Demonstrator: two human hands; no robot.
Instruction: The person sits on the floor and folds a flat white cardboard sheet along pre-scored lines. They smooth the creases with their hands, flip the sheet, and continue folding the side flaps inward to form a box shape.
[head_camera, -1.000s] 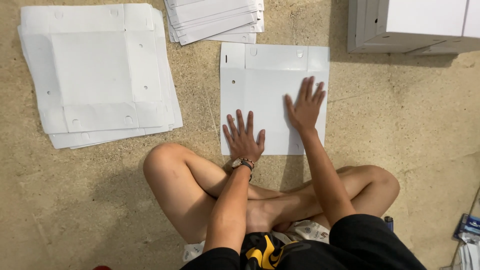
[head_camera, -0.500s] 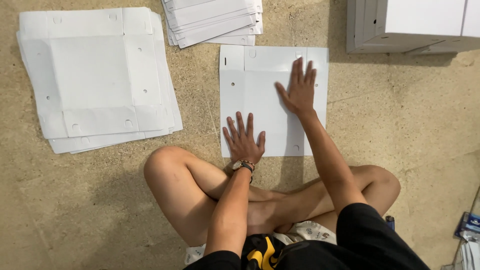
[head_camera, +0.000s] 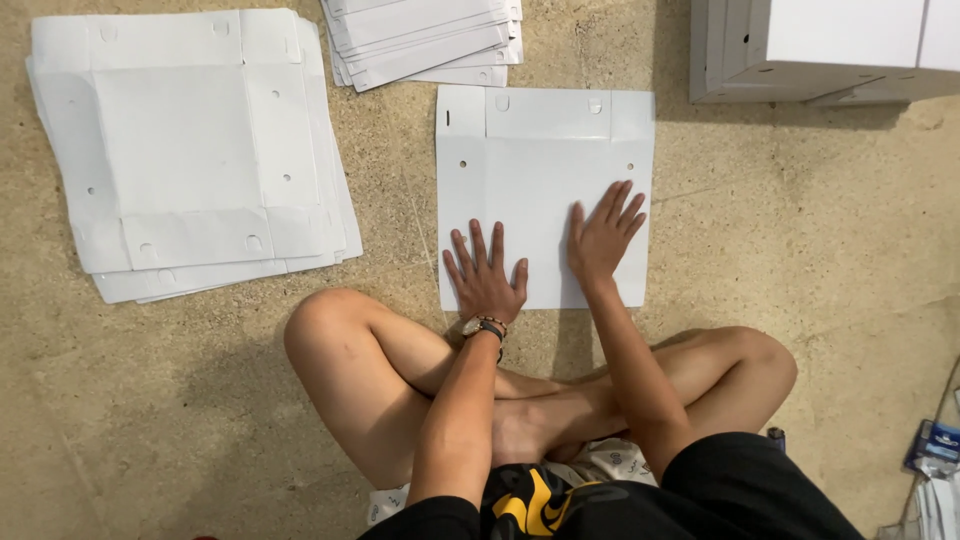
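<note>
On the sandy floor (head_camera: 830, 300), just ahead of crossed legs, lies a flat white cardboard sheet (head_camera: 545, 150). Both the left hand (head_camera: 487, 275) and right hand (head_camera: 602, 235) press flat on its near half, fingers spread.

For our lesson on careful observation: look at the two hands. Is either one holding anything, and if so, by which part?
Nothing is held. The left hand and right hand lie flat, fingers spread, palms down on the near part of the white flat sheet on the floor.
</note>
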